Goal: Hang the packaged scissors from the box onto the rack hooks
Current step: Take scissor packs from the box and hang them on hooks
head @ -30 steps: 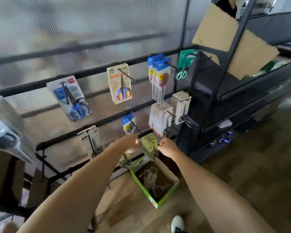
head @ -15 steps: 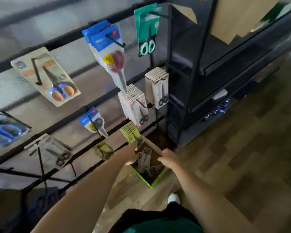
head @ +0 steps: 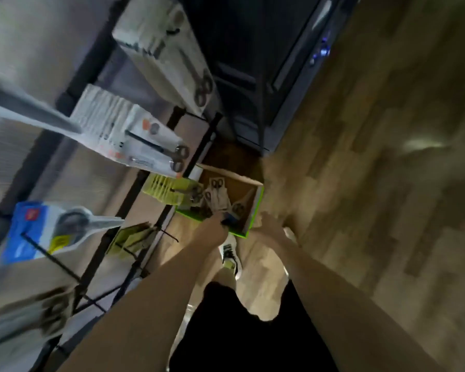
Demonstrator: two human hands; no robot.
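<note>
Packaged scissors, their box and the rack

The box (head: 255, 208) is green-edged cardboard, open at the top, standing on the floor at the foot of the rack (head: 156, 224); inside it lie a few white packaged scissors (head: 216, 194), flat and overlapping; on the rack hooks hang more packs, a yellow-green bundle (head: 169, 190) just above the box's left edge, two white bundles (head: 134, 135) higher; the picture is blurred.

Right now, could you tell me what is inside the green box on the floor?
Several packaged scissors lie loose in the green box. The left hand reaches in and covers the near corner, so anything under it is hidden.
</note>
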